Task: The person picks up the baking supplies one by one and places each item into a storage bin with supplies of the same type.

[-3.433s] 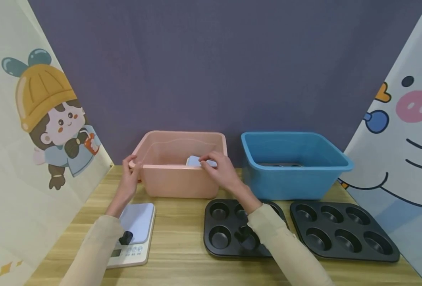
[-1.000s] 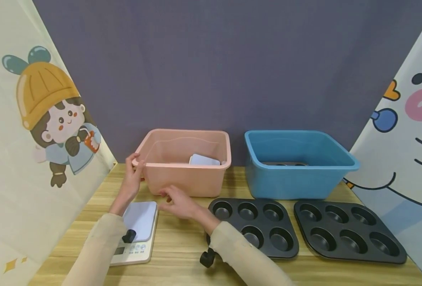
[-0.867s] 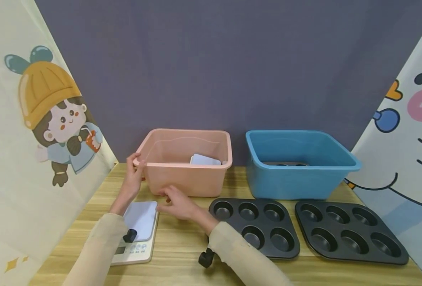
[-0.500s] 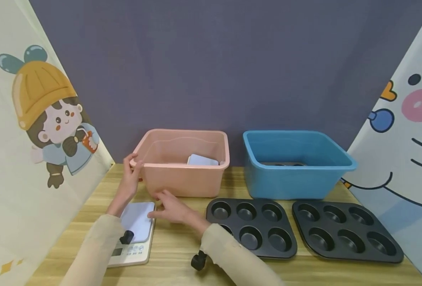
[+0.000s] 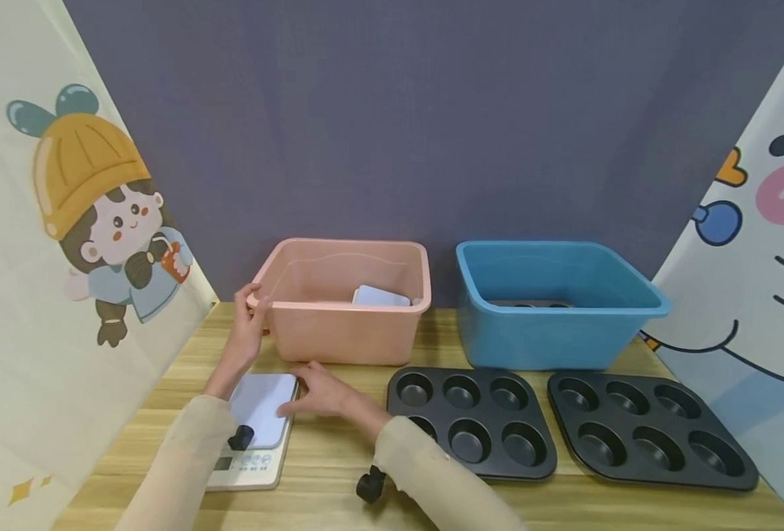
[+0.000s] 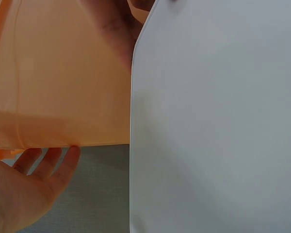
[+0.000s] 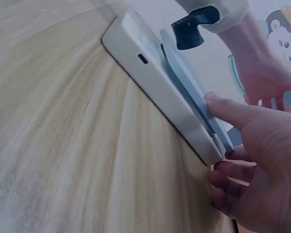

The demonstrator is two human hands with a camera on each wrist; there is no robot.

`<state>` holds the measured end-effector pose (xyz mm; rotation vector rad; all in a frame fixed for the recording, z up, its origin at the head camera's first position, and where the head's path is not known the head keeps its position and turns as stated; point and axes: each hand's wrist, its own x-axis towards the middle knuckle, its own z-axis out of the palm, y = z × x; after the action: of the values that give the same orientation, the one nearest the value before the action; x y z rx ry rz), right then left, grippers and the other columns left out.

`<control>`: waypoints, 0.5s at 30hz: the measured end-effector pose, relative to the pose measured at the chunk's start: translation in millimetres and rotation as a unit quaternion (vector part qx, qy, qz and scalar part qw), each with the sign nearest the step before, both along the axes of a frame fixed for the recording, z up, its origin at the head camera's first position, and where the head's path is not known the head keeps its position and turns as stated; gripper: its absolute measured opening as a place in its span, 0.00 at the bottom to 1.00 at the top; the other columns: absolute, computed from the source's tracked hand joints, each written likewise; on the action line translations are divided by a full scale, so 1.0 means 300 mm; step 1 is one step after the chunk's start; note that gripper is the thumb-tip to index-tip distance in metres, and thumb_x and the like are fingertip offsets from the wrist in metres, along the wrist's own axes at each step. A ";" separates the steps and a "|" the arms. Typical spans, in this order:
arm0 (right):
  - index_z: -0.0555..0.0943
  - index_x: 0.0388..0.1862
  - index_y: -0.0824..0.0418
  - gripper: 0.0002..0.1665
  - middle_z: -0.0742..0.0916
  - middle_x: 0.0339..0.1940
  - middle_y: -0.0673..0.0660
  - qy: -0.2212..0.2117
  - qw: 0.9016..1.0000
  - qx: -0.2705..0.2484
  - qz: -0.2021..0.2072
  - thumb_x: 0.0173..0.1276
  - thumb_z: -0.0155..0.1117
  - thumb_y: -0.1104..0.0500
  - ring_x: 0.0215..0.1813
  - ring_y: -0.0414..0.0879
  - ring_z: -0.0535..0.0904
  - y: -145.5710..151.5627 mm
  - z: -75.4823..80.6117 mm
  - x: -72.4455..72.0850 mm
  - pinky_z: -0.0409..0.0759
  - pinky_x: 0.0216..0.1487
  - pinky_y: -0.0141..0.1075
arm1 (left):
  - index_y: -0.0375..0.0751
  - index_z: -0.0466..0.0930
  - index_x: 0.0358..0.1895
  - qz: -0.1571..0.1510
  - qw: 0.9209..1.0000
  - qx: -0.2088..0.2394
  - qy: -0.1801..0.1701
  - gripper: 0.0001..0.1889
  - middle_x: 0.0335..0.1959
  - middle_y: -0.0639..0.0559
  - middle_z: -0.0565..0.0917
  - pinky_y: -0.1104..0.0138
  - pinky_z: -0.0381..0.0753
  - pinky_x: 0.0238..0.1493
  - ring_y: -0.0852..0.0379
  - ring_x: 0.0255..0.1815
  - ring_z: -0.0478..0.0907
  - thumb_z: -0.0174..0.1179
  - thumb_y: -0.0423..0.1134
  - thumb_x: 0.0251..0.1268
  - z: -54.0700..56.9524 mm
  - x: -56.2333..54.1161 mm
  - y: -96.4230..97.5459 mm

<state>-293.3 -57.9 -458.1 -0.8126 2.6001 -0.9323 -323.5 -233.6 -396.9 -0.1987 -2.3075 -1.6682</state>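
Note:
My left hand (image 5: 242,332) holds the near left corner of the pink tub (image 5: 341,335), fingers at its rim. Just in front of the tub a white kitchen scale (image 5: 262,405) lies on the table, its small display and buttons toward me. My right hand (image 5: 325,391) grips the scale's far right corner. In the right wrist view the thumb (image 7: 225,108) presses the edge of the raised weighing plate, with the other fingers curled about the corner below. The plate (image 6: 218,121) fills much of the left wrist view. My left forearm covers part of the scale.
A white, rounded flat item (image 5: 380,296) leans inside the pink tub. Right of it stands a blue tub (image 5: 531,339) with a dark piece (image 5: 531,304) in it. Two black muffin tins (image 5: 507,398) lie side by side on the wooden table. A dark curtain (image 5: 431,133) hangs behind.
My right hand has come from the white item in the pink tub down left to the kitchen scale, and its thumb and fingers have taken hold of the corner. The left hand stays at the tub.

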 end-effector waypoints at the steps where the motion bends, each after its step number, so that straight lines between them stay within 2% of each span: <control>1: 0.67 0.75 0.57 0.52 0.74 0.67 0.55 -0.002 1.000 0.000 0.000 0.58 0.73 0.35 0.63 0.41 0.72 0.003 0.002 0.000 0.71 0.68 0.35 | 0.40 0.45 0.75 -0.003 1.000 0.002 -0.002 0.27 0.73 0.29 0.57 0.56 0.78 0.48 0.38 0.59 0.70 0.40 0.45 0.81 0.011 0.008 0.005; 3: 0.72 0.70 0.58 0.47 0.76 0.61 0.54 0.001 1.000 -0.007 0.003 0.57 0.74 0.37 0.58 0.40 0.72 0.008 0.007 -0.001 0.72 0.64 0.33 | 0.38 0.45 0.74 -0.002 1.000 0.004 -0.006 0.27 0.73 0.29 0.57 0.53 0.78 0.49 0.38 0.58 0.70 0.40 0.44 0.81 0.030 0.025 0.014; 5: 0.78 0.61 0.59 0.39 0.78 0.54 0.52 0.001 1.000 -0.017 0.006 0.56 0.76 0.40 0.52 0.37 0.72 0.011 0.014 -0.002 0.74 0.58 0.29 | 0.38 0.46 0.74 0.001 1.000 0.004 -0.007 0.27 0.73 0.29 0.57 0.53 0.78 0.49 0.38 0.58 0.71 0.40 0.43 0.81 0.032 0.027 0.014; 8: 0.83 0.44 0.60 0.25 0.81 0.39 0.51 -0.013 0.999 -0.050 0.013 0.55 0.80 0.47 0.40 0.36 0.72 0.013 0.026 -0.003 0.75 0.44 0.26 | 0.40 0.46 0.75 0.006 1.000 0.008 -0.007 0.27 0.74 0.31 0.57 0.55 0.78 0.48 0.39 0.58 0.71 0.40 0.44 0.82 0.013 0.010 0.005; 10: 0.82 0.37 0.60 0.20 0.81 0.32 0.49 -0.028 0.998 -0.064 0.009 0.53 0.81 0.51 0.33 0.35 0.72 0.017 0.032 -0.001 0.73 0.37 0.25 | 0.42 0.46 0.75 0.008 1.000 0.009 -0.004 0.27 0.74 0.33 0.57 0.57 0.78 0.47 0.40 0.58 0.70 0.40 0.46 0.82 -0.009 -0.008 -0.003; 12: 0.82 0.34 0.60 0.18 0.81 0.27 0.48 -0.043 0.996 -0.076 0.002 0.52 0.82 0.54 0.28 0.35 0.72 0.022 0.037 0.001 0.73 0.32 0.25 | 0.44 0.46 0.75 0.011 1.000 0.006 0.002 0.27 0.74 0.34 0.57 0.60 0.79 0.45 0.41 0.58 0.70 0.40 0.48 0.81 -0.027 -0.023 -0.008; 15: 0.80 0.35 0.60 0.19 0.80 0.27 0.47 -0.057 0.995 -0.080 -0.012 0.52 0.82 0.55 0.28 0.35 0.72 0.035 0.047 0.006 0.73 0.33 0.26 | 0.45 0.46 0.75 0.017 1.000 0.001 0.010 0.28 0.74 0.34 0.58 0.60 0.78 0.44 0.40 0.57 0.71 0.40 0.51 0.81 -0.042 -0.034 -0.013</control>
<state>-291.5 -47.4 -444.0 -0.7434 2.4682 -1.1697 -333.8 -237.5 -409.4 -0.1744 -2.2810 -1.6454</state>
